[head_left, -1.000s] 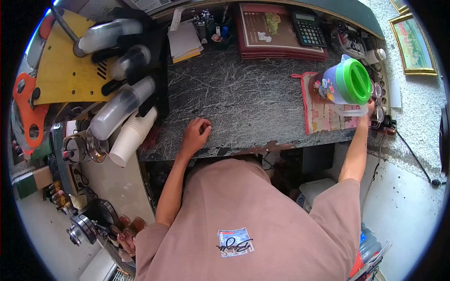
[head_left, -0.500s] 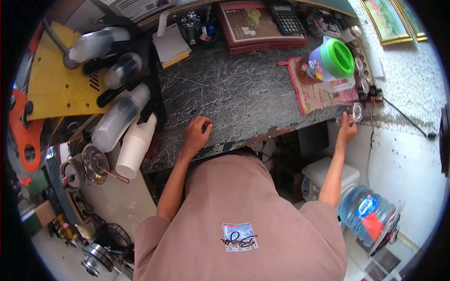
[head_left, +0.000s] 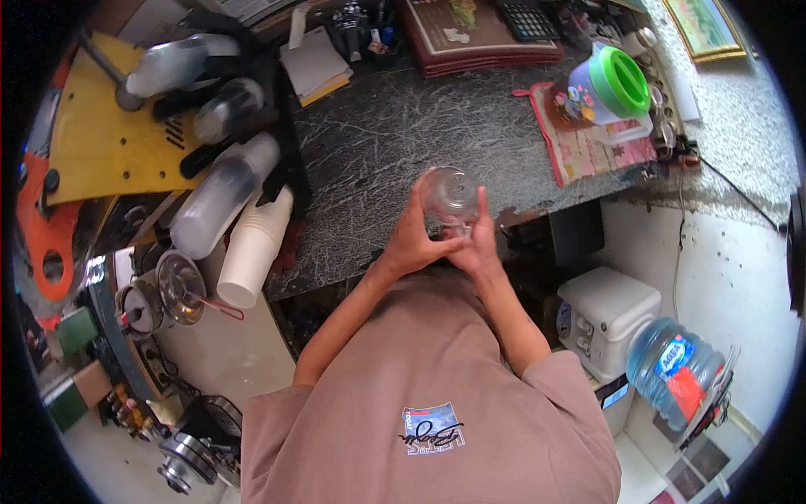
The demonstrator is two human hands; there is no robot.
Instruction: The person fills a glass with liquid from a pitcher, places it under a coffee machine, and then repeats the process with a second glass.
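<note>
A clear drinking glass (head_left: 453, 190) is held between my two hands, just above the front edge of the dark scratched counter (head_left: 369, 151). My left hand (head_left: 413, 235) closes on its left side, with the thumb stretched across below the glass. My right hand (head_left: 477, 244) grips it from the right and below, one finger pointing up along its side. The round end of the glass faces up towards me. Some fingers are hidden behind it.
A green-lidded pitcher (head_left: 623, 82) stands on a pink cloth (head_left: 579, 155) at the right. Stacked paper cups (head_left: 252, 252) and plastic cups (head_left: 220, 206) line the left. Red-brown folders (head_left: 470, 63) and a calculator (head_left: 527, 20) lie behind. A water bottle (head_left: 672, 370) is lower right.
My right hand has brought the glass from the counter's right end to the middle. My left hand has moved right from the counter edge and taken hold of it too.
</note>
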